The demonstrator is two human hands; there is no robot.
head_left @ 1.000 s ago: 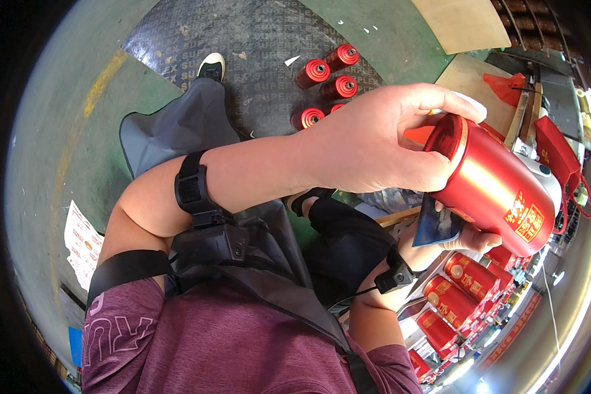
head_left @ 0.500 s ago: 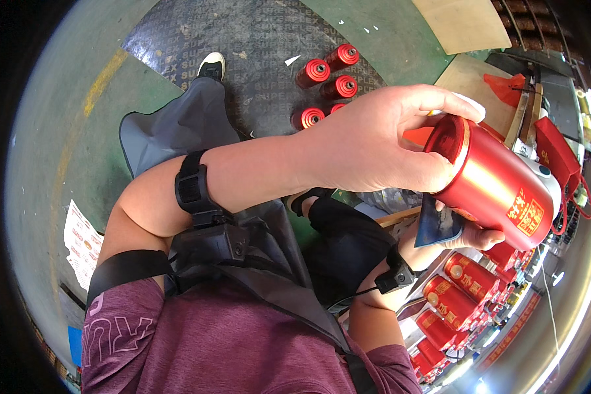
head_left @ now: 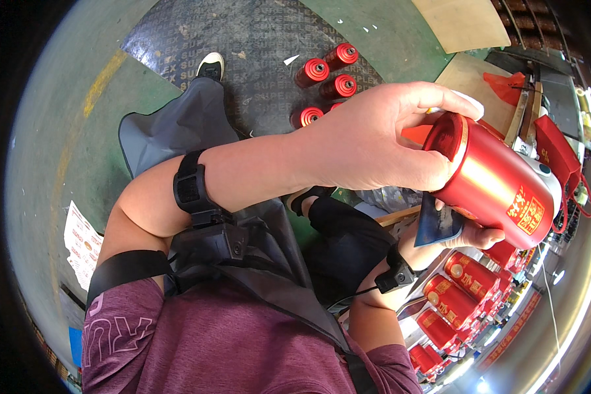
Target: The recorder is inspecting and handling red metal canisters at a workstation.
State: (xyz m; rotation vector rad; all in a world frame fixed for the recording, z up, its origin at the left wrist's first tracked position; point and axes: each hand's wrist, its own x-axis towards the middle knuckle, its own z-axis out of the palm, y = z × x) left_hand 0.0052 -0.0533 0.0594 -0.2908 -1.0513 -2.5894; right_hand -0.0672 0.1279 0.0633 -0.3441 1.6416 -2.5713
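A shiny red canister (head_left: 496,187) with gold printing is held up tilted at the right, one end toward my left hand. My left hand (head_left: 391,141) is closed round that end, thumb and fingers at its rim with a gold band. Beneath the canister, my right hand (head_left: 476,236) supports the lower side with its fingers partly hidden. A dark blue flat piece (head_left: 438,224) lies against my right hand below the canister; I cannot tell what it is. Just behind the canister's far end shows a white-grey rounded object (head_left: 546,178).
Several red bottles (head_left: 339,87) stand on the dark floor mat (head_left: 256,39) ahead. Many red canisters (head_left: 469,276) are grouped at the lower right. A red box (head_left: 558,151) and a wooden board (head_left: 466,26) lie toward the far right. A printed sheet (head_left: 82,246) is at the left.
Both hands keep hold of the red canister in nearly the same place. My left hand and forearm have shifted very slightly upward in the picture.
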